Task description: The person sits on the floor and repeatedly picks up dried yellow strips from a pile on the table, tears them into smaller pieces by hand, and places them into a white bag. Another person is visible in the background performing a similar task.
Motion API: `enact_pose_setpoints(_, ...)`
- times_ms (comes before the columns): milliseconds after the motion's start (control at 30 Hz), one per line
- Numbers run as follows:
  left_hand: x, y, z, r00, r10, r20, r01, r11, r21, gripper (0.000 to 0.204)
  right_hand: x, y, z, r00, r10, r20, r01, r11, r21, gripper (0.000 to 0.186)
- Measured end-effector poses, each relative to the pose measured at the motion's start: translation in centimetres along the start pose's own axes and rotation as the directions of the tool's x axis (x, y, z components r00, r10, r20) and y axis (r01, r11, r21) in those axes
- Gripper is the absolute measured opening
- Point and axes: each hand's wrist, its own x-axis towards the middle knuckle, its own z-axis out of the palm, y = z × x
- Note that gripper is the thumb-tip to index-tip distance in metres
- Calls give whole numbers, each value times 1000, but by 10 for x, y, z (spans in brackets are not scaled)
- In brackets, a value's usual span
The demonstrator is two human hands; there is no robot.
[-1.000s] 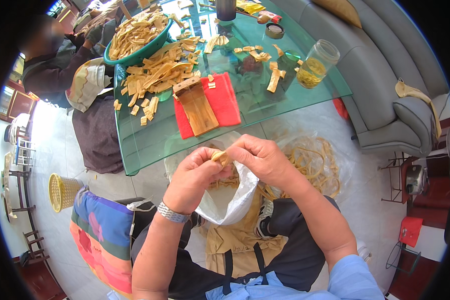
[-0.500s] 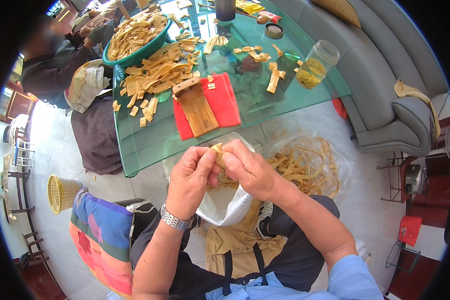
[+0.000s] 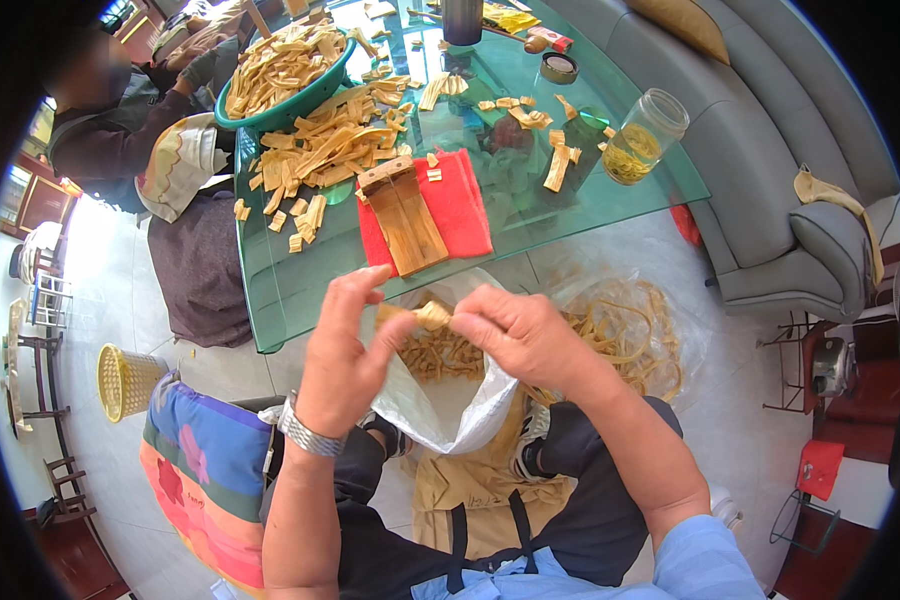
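- Strip [image 3: 433,316] over white sack [image 3: 452,430]: pinched in R hand [image 3: 518,332] fingers, L hand [image 3: 342,345] fingers spread; 1-sided grip cld drop it.
- Coiled strands [image 3: 618,347] R of sack: might tangle if pulled.

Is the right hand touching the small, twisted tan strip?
Touching: the head view shows the right hand pinching the strip at its right end, no gap visible.

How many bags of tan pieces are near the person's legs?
2: an open white bag at centre, and a clear plastic bag to its right, partly behind the right forearm. Others may be hidden.
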Motion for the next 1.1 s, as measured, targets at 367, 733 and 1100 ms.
enact_pose_setpoints(367, -24, 10, 25, 923, -136, 359, 75, 981, 179, 12, -7, 13, 24, 971, -192, 142, 214, 963, -161, 20)
enact_pose_setpoints(733, -14, 26, -50, 543, -133, 829, 341, 937, -73, 26, -18, -14, -10, 876, -289, 387, 328, 944, -37, 21)
enact_pose_setpoints(1100, -8, 9, -31, 889, -198, 412, 359, 862, -359, 23, 10, -11, -14, 944, -319, 87, 329, 929, -171, 14)
